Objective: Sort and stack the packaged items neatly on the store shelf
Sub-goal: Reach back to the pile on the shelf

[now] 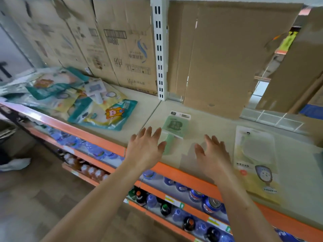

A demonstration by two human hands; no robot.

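Left hand (146, 147): fingers straight and spread, palm down, holding nothing. Its fingertips sit at the near end of the green pack (175, 125). I cannot tell from the head view whether they touch it.

Right hand (214, 154): fingers also spread and loose, nothing in it. It hovers over bare shelf (206, 119) between the green pack and the yellow pack (257, 165). I see no contact with either.

Green pack: lies flat near the shelf's middle, just right of the seam between two shelf boards. Its white header card points to the back. Its paler end points to the front and is partly covered by the left hand.

Yellow pack: lies flat to the right, well apart from the green one, its near end close to the orange front lip (176, 172).

A pile (97, 105) of teal and yellow packs lies loose and overlapping at the left of the shelf, with one white-and-lilac item on top.

Behind, printed boxes (122, 49) stand along the back on the left. A white slotted post (160, 49) rises at the seam, and a plain cardboard sheet (218, 58) stands to its right. Below the lip I note rows of bottles (195, 196) on the lower shelves. The view is blurred, and I cannot read the print on the packs.
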